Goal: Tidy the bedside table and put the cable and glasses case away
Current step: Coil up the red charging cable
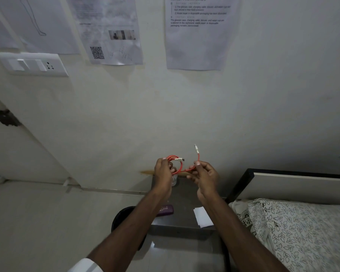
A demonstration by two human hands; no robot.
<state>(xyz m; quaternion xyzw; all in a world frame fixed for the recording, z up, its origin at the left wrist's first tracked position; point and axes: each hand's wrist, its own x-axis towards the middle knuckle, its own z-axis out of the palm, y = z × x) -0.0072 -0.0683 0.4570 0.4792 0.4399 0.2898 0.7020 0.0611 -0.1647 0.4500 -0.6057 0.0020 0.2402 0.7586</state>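
Observation:
A red cable (180, 165) with white plugs is held up in front of the wall, above the bedside table (185, 201). My left hand (163, 170) grips its coiled loops. My right hand (205, 173) pinches the loose end, whose white plug sticks up. A purple glasses case (166, 210) lies on the table near its left edge, partly behind my left forearm. A clear water cup (174, 180) stands at the back of the table, mostly hidden by my left hand.
White folded paper (202, 216) lies at the table's front right. A dark round bin (124, 218) stands on the floor left of the table. A bed with a patterned pillow (294, 230) is to the right. A switch panel (33, 63) hangs on the wall.

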